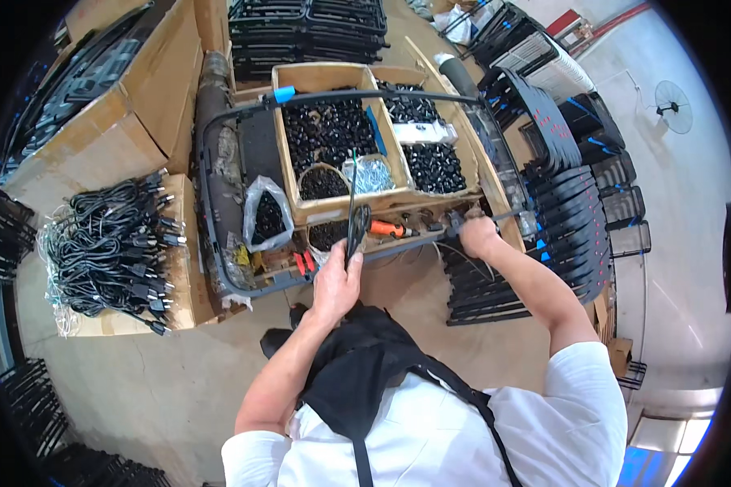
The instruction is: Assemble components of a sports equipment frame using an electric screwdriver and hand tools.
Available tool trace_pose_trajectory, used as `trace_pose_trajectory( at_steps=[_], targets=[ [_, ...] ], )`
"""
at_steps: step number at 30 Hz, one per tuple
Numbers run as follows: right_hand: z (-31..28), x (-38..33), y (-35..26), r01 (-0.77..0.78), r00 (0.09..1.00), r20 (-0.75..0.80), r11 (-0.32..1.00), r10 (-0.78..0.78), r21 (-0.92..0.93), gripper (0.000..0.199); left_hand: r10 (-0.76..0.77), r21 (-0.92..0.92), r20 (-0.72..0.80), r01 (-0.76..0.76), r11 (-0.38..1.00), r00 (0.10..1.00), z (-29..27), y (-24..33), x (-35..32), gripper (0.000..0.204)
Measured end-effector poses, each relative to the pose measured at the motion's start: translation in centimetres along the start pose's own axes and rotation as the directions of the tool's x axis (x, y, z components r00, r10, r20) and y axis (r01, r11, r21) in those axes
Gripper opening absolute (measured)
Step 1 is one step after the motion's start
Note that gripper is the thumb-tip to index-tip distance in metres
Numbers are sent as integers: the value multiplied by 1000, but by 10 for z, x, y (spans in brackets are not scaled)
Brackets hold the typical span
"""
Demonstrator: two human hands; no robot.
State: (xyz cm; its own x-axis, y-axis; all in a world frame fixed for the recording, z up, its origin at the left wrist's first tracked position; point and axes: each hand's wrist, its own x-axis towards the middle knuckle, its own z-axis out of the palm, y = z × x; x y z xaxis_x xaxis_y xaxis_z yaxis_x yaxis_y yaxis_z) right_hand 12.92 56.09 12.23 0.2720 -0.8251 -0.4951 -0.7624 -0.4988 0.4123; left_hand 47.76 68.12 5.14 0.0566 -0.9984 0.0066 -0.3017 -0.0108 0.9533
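Note:
My left hand [337, 280] is closed around a folded black cable [359, 221], its thin end sticking up over the parts box. Farther right, my right hand [479, 235] reaches to the tool ledge by the right end of a large black rounded frame [206, 213]. Its fingers look closed, but what they grip is hidden. The frame lies across the bench, around the wooden parts box [299, 217]. Between my hands lies an orange-handled tool [391, 230]. Red-handled pliers [304, 262] rest left of my left hand.
A heap of black power cords [114, 247] covers a carton at the left. Behind it stands an open cardboard box [158, 97]. The parts box holds small black pieces and a bag of screws [369, 174]. Stacked black frames [560, 235] stand at the right.

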Motion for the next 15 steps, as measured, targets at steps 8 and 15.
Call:
trace_pose_trajectory(
  at_steps=[8,15],
  targets=[
    [24,-3,10,-54,992,119,997,48,47,32,389,325,-47,-354,877,920,-9,10,4,37],
    [-10,5,-8,-41,976,209,997,53,-65,30,358,424,52,-345,837,932,-6,-20,6,32]
  ],
)
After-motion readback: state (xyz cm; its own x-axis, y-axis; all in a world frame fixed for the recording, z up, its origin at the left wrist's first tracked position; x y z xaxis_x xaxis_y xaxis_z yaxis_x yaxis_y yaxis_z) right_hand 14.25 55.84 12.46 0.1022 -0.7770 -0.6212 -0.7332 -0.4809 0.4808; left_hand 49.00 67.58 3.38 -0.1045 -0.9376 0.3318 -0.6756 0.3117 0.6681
